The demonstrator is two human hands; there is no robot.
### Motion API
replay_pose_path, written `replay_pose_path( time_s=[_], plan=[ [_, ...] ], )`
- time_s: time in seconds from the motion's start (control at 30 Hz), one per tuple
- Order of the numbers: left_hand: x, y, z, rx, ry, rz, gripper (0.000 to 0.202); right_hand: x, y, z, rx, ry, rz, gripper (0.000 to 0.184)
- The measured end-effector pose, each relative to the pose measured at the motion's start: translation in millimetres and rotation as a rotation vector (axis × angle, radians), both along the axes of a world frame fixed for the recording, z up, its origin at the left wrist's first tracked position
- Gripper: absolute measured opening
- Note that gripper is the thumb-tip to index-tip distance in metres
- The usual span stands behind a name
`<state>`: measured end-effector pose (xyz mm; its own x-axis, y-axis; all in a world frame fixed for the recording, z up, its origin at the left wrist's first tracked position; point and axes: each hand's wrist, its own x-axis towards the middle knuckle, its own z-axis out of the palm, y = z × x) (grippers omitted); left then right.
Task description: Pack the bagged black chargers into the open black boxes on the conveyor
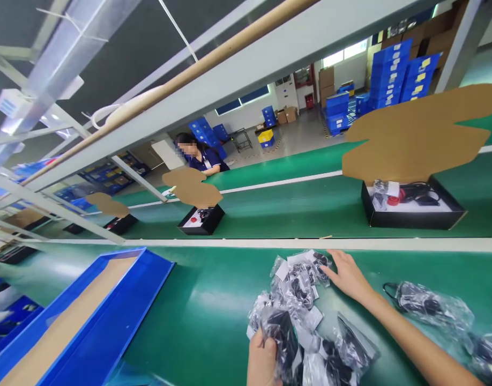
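At the bottom of the view, my left hand [262, 356] is closed on a clear plastic bag with a black item [281, 335] inside; its exact kind is hidden by the wrapping. In front of me lies a pile of clear bags [300, 287] with black parts and white labels. My right hand [346, 274] is at the far right side of this pile, thumb and fingers apart, beside a small bagged black part [321, 261]. More bagged black items [352, 343] lie between my two arms.
Bagged cabled items [433, 305] lie right of my right arm. A blue bin [145, 289] stands on the left. Beyond a white rail [230, 243], opened black boxes [415, 219] with brown lids sit along a green conveyor [286, 206]. A person [203, 158] is across it.
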<state>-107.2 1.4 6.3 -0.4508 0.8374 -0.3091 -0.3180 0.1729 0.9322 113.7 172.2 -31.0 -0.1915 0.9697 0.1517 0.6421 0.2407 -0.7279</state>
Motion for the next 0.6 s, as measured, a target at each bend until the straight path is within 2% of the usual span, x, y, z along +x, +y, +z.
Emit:
replay_pose_path(
  time_s=[0.13, 0.23, 0.4, 0.5, 0.6],
  plan=[
    [-36, -4, 0.7, -0.013, 0.144, 0.107, 0.027, -19, 21, -18.9, -0.065, 0.055, -0.063, 0.027],
    [-46, -3, 6.3, -0.031, 0.096, 0.186, 0.036, -17, 18, -13.9, -0.117, 0.172, 0.027, 0.031],
    [-39, 4, 22.1, 0.019, -0.149, 0.278, 0.051, 20, 2, 8.7, -0.216, 0.397, 0.139, 0.044],
    [-41, 5, 21.3, 0.018, -0.239, 0.241, 0.046, 44, -2, 5.6, -0.241, 0.345, 0.081, 0.049],
    [-53, 5, 11.1, -0.038, -0.250, 0.221, 0.032, 49, -2, -4.8, -0.145, 0.204, -0.045, 0.051]
  ],
)
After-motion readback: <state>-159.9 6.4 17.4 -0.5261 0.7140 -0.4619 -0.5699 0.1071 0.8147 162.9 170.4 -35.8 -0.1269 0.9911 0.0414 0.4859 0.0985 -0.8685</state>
